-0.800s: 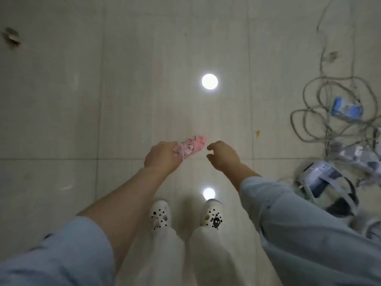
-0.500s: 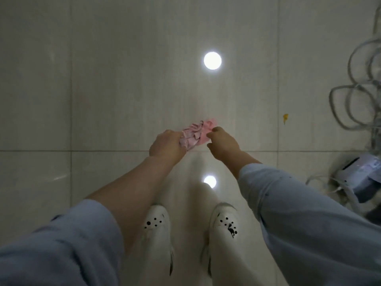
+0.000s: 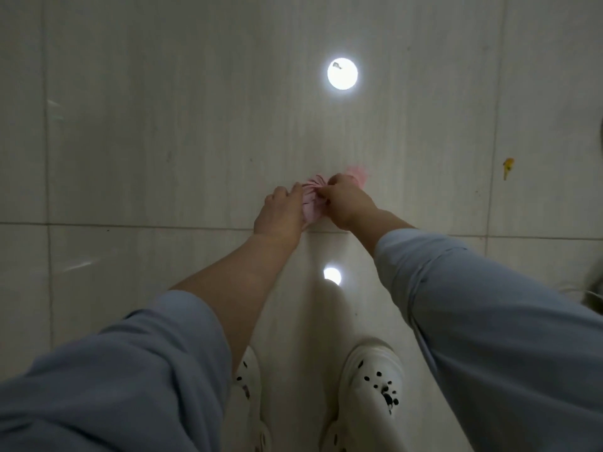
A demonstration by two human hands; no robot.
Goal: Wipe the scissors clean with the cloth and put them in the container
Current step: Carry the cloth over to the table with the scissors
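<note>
A pink cloth (image 3: 310, 207) is bunched between the person's two hands, held out in front of the body above a pale tiled floor (image 3: 163, 141). The left hand (image 3: 280, 213) is on the cloth's left side. Its fingers are curled against the gathered folds and the lower end of the cloth is tucked in under its palm. The right hand (image 3: 349, 203) comes in from the cloth's right side, with fingertips pinched into the same gathered middle. A paler pink end of the cloth pokes out beyond its knuckles on the far side. So both hands grip the cloth and nearly touch each other across it. The picture is soft here, so it is hard to tell what the folds wrap, if anything.

The left forearm is bare up to a light blue sleeve (image 3: 130, 370) pushed back toward the elbow. The right sleeve (image 3: 473, 305) reaches almost to the wrist.

A bright round reflection (image 3: 342, 73) shines on the floor well beyond the cloth. A smaller reflection (image 3: 332, 275) lies nearer the person than the cloth. A tile seam (image 3: 130, 224) crosses the floor just under the cloth. Two white clogs (image 3: 372, 386) with dark dots stand below the cloth, at the bottom of the view. A small yellow scrap (image 3: 507, 166) lies on the floor well to the right of the cloth.
</note>
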